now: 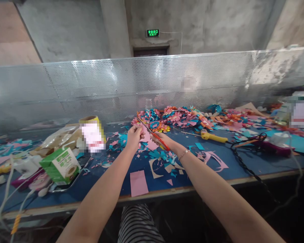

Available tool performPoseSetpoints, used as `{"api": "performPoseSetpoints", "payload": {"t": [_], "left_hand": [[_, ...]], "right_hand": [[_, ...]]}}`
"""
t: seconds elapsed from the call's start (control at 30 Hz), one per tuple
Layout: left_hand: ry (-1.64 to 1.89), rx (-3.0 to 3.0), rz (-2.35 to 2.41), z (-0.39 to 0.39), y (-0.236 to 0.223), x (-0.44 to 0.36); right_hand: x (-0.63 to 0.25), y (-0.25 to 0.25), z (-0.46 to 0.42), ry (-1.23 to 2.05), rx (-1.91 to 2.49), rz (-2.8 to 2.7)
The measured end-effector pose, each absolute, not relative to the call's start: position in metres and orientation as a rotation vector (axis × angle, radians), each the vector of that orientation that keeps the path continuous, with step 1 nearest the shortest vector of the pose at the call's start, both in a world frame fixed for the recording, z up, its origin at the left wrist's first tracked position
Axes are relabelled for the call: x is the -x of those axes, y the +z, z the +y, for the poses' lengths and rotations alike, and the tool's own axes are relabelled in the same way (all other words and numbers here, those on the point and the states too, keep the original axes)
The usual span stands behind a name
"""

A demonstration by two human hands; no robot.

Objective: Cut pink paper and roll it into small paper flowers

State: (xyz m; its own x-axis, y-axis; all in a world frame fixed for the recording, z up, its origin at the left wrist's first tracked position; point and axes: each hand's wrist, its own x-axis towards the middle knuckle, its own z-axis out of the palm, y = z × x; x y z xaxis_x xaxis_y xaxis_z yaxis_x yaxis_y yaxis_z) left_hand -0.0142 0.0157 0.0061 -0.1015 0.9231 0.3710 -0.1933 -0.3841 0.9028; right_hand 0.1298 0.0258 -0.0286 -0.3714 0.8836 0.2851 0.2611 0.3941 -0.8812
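Observation:
My left hand (135, 136) pinches a piece of pink paper (146, 135) above the middle of the blue table. Closed around the handles of the scissors (162, 143), my right hand (164, 139) holds them with the blades pointing up and left, against or beside the paper. The handles are orange-red. Beneath both hands lie scattered pink, blue and cream paper scraps (162, 155). A pink rectangular sheet (138, 183) rests flat near the table's front edge. Behind the hands is a heap of paper flowers (174, 116) in pink, orange and blue.
A perforated metal screen (124, 81) runs along the back of the blue table (108, 184). A green-and-white drink carton (62, 165) and a yellow roll (92, 133) stand at left. A yellow-handled tool (214, 137), probably a soldering iron, and black cables (245, 165) lie at right.

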Motion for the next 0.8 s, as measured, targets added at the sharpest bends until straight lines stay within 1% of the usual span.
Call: {"api": "performPoseSetpoints", "payload": {"t": [0.27, 0.63, 0.73, 0.8], "left_hand": [[1.652, -1.267, 0.872, 0.015, 0.007, 0.015], [1.622, -1.269, 0.906, 0.013, 0.007, 0.014], [1.621, -1.235, 0.888, 0.014, 0.007, 0.016], [1.653, -1.216, 0.883, 0.017, 0.007, 0.018]], "right_hand": [[-0.130, -0.018, 0.016, 0.602, 1.108, -1.981], [-0.128, -0.013, 0.018, 0.386, 1.312, -1.908], [-0.138, -0.012, 0.023, 0.338, 1.436, -1.856], [-0.149, -0.015, 0.028, 0.221, 1.578, -1.866]]}}
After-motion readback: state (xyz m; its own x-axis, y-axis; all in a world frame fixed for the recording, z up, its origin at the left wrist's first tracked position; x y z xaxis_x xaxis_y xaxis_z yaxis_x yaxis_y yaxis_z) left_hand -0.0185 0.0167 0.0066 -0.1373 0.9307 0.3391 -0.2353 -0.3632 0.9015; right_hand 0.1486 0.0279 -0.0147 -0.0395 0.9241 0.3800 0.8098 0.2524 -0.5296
